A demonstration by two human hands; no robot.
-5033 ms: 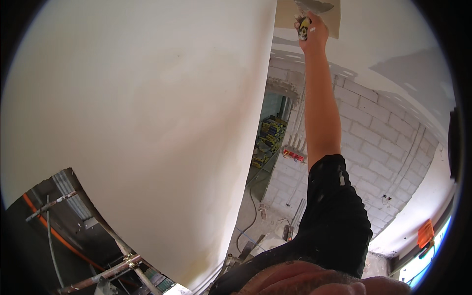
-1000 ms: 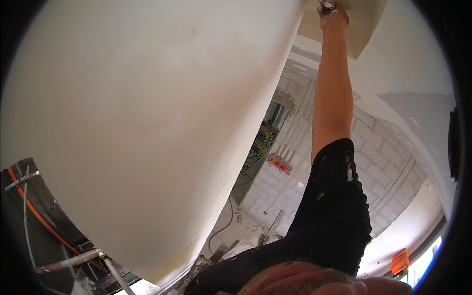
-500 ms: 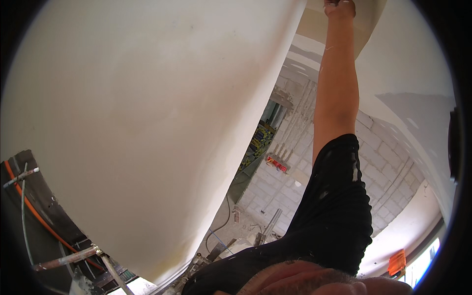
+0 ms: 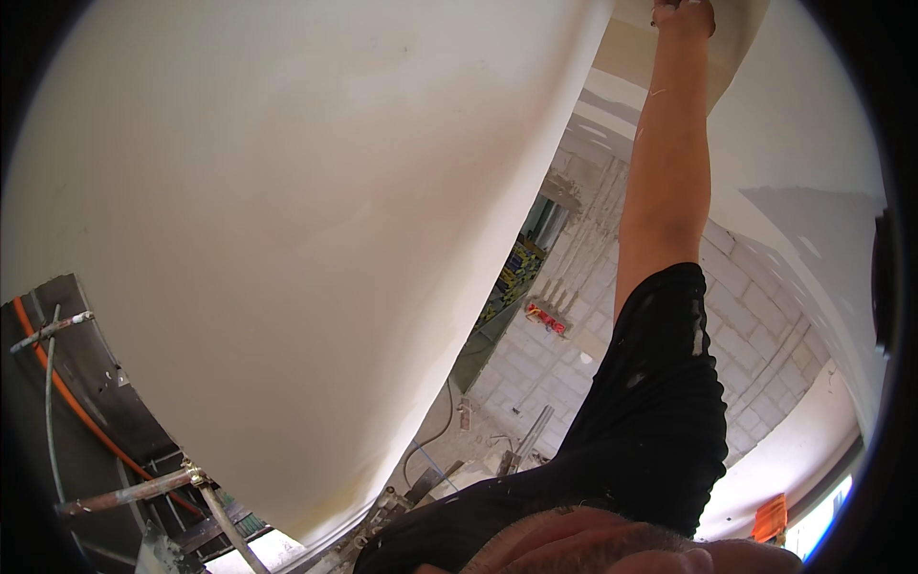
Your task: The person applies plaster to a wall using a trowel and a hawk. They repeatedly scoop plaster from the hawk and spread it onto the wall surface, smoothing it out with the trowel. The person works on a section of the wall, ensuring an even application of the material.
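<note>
My right hand (image 4: 685,13) is at the top edge of the view, on a straight raised arm in a black short sleeve. The frame cuts off part of it. Its visible fingers look curled; what they hold, if anything, is out of sight. Close by is a beige surface (image 4: 639,43) under the ceiling. A large, smooth, off-white plastered surface (image 4: 316,210) fills the left and middle, with a faint yellowish patch near its lower end. My left hand does not show.
Scaffold tubes (image 4: 124,499) and an orange hose (image 4: 69,407) lie at lower left. Beyond the plastered edge stands a bare block wall (image 4: 535,368) with a red electrical box row (image 4: 546,318). A cable (image 4: 448,421) trails over the cluttered floor. An orange object (image 4: 769,518) is at lower right.
My raised hand and forearm sit slightly farther right in the picture. The background has shifted a little too, so the view itself has moved. The hand still looks curled.
</note>
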